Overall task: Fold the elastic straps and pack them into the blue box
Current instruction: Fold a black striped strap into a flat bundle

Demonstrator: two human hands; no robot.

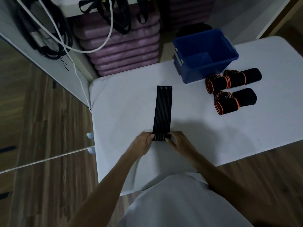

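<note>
A black ribbed strap (162, 112) lies flat and straight on the white surface (124, 102), running away from the person. Its near end is pinched from both sides: the left hand (142, 143) grips the left edge with curled fingers, and the right hand (179, 141) grips the right edge. The blue box (229, 63) (open on top) stands at the far right, with rolled black-and-orange straps (231, 90) just beside it.
</note>
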